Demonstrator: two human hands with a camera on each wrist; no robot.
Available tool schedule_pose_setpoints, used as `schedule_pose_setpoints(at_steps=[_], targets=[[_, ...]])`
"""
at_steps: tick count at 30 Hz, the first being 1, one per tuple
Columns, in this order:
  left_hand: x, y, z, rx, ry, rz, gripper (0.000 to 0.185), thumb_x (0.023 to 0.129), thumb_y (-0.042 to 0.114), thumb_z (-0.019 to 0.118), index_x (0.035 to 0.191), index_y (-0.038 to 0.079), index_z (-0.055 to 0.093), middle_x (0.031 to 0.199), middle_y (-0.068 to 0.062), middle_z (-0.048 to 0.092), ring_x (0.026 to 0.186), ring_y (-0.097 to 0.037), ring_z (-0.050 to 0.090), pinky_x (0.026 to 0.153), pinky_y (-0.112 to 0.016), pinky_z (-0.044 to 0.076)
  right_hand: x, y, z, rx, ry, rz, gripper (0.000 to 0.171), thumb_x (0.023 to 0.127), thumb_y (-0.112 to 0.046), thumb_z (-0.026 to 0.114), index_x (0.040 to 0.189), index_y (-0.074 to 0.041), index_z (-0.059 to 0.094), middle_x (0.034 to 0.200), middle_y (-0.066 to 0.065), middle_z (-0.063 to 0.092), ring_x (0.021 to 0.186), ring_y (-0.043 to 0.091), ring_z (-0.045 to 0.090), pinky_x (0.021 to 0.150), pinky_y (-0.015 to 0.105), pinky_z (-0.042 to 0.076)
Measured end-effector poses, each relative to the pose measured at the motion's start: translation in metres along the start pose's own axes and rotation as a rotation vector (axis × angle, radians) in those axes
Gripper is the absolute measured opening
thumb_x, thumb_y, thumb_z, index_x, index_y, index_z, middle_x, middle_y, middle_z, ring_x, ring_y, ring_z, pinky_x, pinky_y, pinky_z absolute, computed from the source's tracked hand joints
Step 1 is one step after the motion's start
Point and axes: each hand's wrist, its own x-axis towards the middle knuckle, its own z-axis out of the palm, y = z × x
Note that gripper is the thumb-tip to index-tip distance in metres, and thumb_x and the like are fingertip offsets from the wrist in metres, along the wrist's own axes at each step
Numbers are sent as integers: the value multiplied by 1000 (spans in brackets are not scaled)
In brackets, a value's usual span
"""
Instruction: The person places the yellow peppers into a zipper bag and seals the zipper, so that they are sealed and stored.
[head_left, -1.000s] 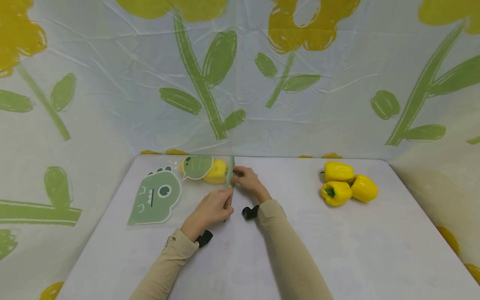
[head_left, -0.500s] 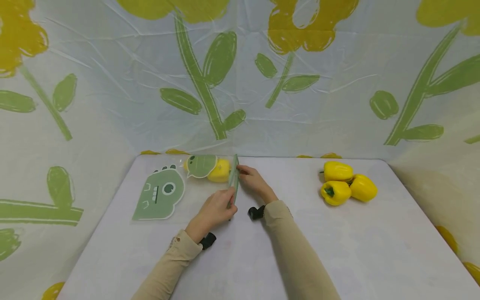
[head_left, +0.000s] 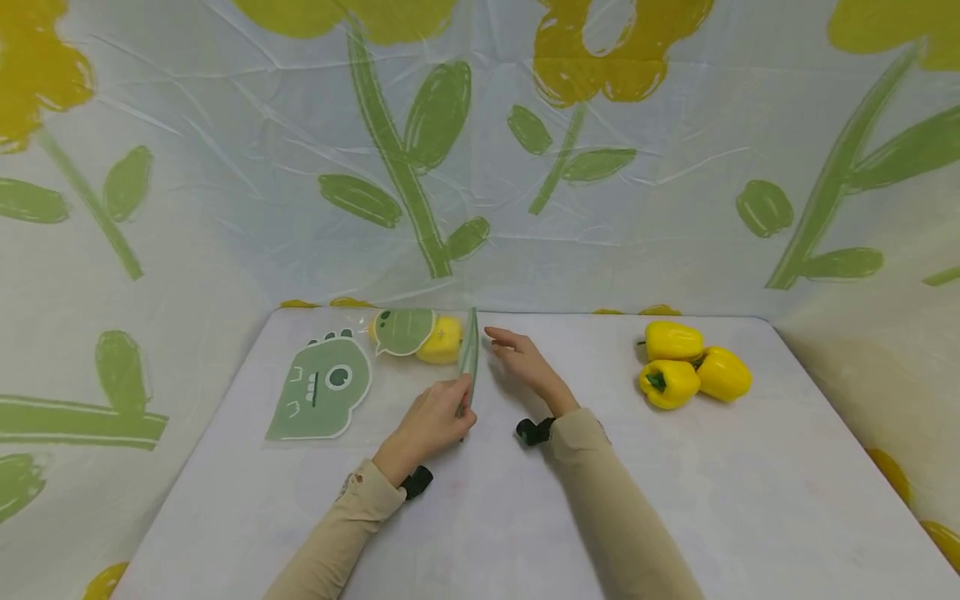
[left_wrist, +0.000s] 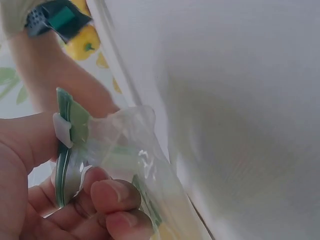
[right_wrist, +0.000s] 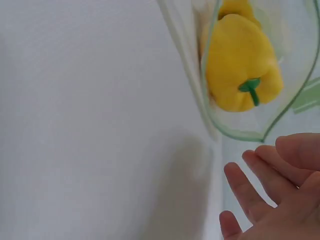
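My left hand is pinching the near end of the green zip strip on the bag, thumb and fingers clamped on it. My right hand is just beside the far end of the strip with fingers straight and loose, gripping nothing.

Progress, as I read it: one pepper is inside the bag at the back of the table, left of centre. Can't tell if the zip is sealed all the way. Three more peppers sit in a touching cluster on the right, well apart from the bag, so I'd say most of the bagging is left.

Count: four peppers total, one in and three out. Two bags: the filled one and a flat dino bag to its left.
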Motion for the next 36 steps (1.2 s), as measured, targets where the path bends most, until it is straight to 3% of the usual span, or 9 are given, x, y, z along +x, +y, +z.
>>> schedule_pose_setpoints(at_steps=[7,14,17,22,26,31,36], targets=[[1,0,0,-9,-27,-22,25,75,-1,65,76,14,45,63,6,46,53,-9,42,48,-23,35,-33,-22,-30,-134,76,-140,42,100,-12,52,142,-6,52,144,13,52,135,31,44,110,54,30],[1,-1,2,-28,-42,-32,25,75,-2,64,77,15,46,64,5,46,54,-8,40,48,-22,33,-74,-35,-84,-314,193,-357,37,96,-6,60,133,1,58,138,17,56,131,35,46,107,55,34],[0,-1,1,-28,-39,-33,25,75,-2,64,76,14,45,64,5,45,54,-8,39,48,-22,33,-90,-33,-110,-359,275,-399,35,94,-2,62,128,4,60,134,20,58,127,38,49,104,57,35],[1,-2,1,-15,-36,-31,24,75,-1,64,76,15,46,64,5,45,55,-8,40,49,-22,33,-116,-26,-151,-389,396,-373,33,90,3,64,123,6,62,128,23,61,123,42,51,102,59,35],[2,-2,1,-8,-29,-27,25,75,-1,65,77,15,46,65,5,45,56,-9,41,49,-23,34,-136,-11,-175,-396,420,-251,34,92,-1,64,125,4,61,129,25,59,126,46,46,104,63,31],[1,-2,2,-10,-38,-30,25,75,1,65,77,16,45,65,5,46,56,-9,42,49,-23,35,-156,11,-189,-405,306,-38,44,94,-17,66,133,1,55,137,28,51,130,51,38,101,68,28],[1,-1,1,-5,-36,-34,26,75,0,66,77,17,46,66,6,47,57,-9,43,50,-23,35,-160,28,-193,-412,156,25,54,84,-2,72,133,4,53,138,29,49,130,50,37,102,68,28]])
